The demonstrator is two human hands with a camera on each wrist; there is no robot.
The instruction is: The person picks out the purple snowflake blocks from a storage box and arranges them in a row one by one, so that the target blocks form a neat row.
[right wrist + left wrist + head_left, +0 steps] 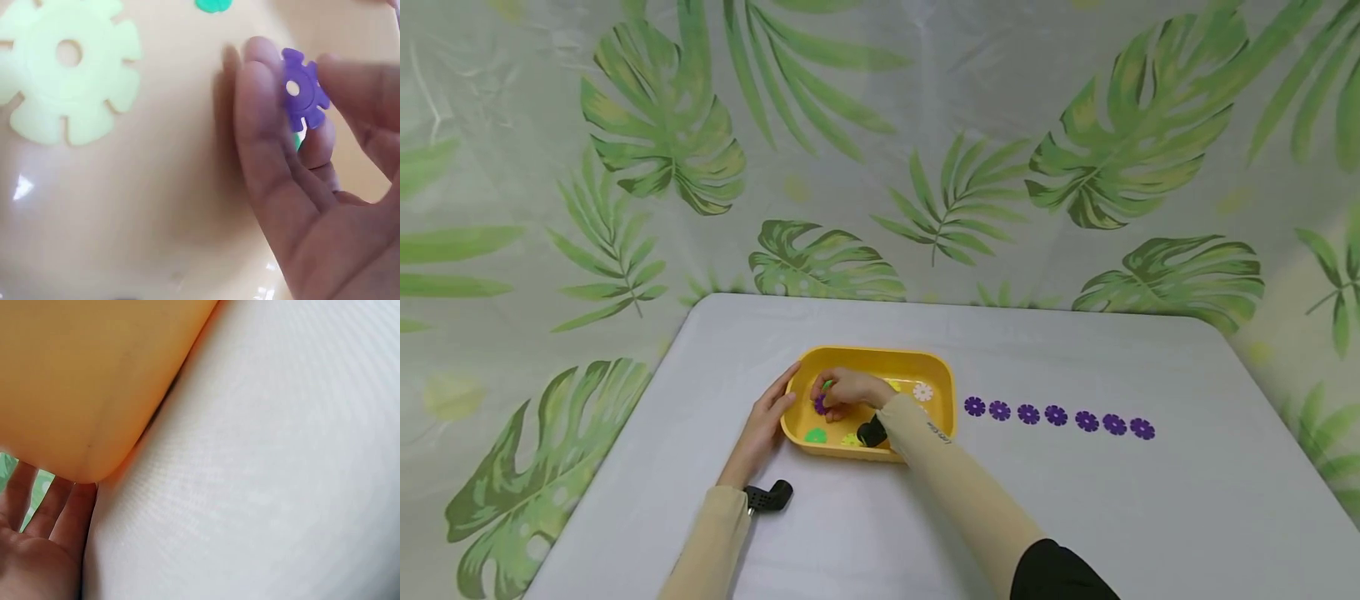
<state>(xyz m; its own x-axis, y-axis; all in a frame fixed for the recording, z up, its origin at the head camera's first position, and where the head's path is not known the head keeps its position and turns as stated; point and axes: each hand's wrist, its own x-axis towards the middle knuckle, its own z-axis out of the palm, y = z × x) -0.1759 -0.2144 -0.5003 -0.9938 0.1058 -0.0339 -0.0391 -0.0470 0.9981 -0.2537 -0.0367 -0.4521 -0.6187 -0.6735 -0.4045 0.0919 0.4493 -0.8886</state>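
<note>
Inside the yellow tray (880, 454), my right hand (847, 392) pinches a purple notched plastic disc (303, 90) between thumb and fingers. The disc looks like a snowflake building piece with a hole in its middle. My left hand (765, 421) touches the tray's left end, its fingers (72, 512) fairly straight against the outer wall. Around the right hand in the tray lie a green disc (816, 436), a pale yellow disc (69, 69) and a white disc (922, 392). Part of another green piece (827, 385) shows by the right fingertips.
To the right of the tray, several purple discs (1028, 414) lie in a spaced row on the white table (1150, 517). A leaf-patterned curtain (955, 200) hangs behind the table. Black wrist cameras (771, 497) sit on both wrists.
</note>
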